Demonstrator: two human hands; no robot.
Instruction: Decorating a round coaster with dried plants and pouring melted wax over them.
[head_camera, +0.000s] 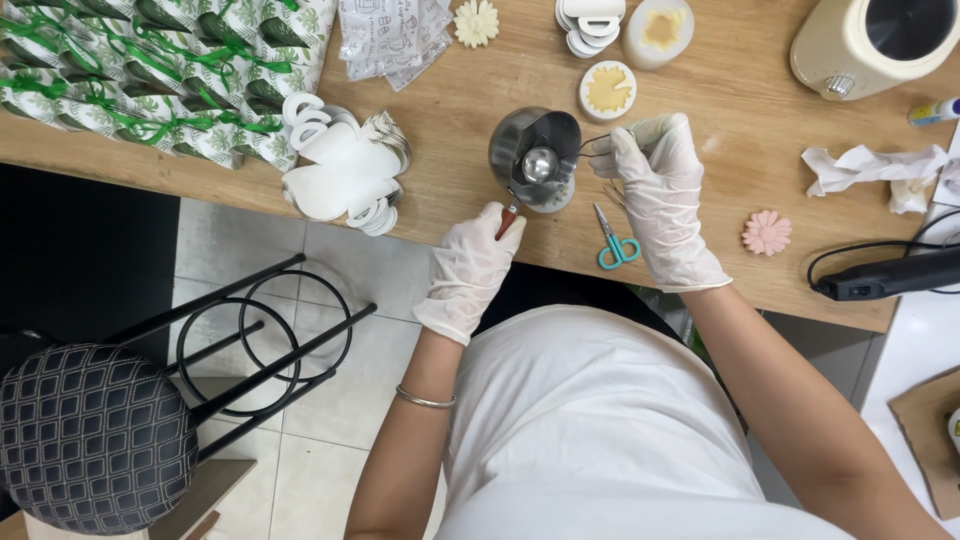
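My left hand (470, 268), in a white glove, grips the reddish handle of a small steel melting pot (535, 155) that rests on the wooden table (740, 110). In a matching glove, my right hand (660, 195) holds a metal spoon (541, 164) by its thin handle, with the round bowl inside the pot. What the pot contains is hidden by the spoon. Small teal-handled scissors (615, 240) lie just under my right hand near the table's front edge.
White paper holders (340, 175) are piled left of the pot, green-patterned gift bags (160, 70) behind them. A round cream wax piece (607, 90), a pink flower shape (767, 232), crumpled tissue (875, 170), a cream heater (870, 40) and a black tool (890, 275) lie right. A stool (95, 435) stands lower left.
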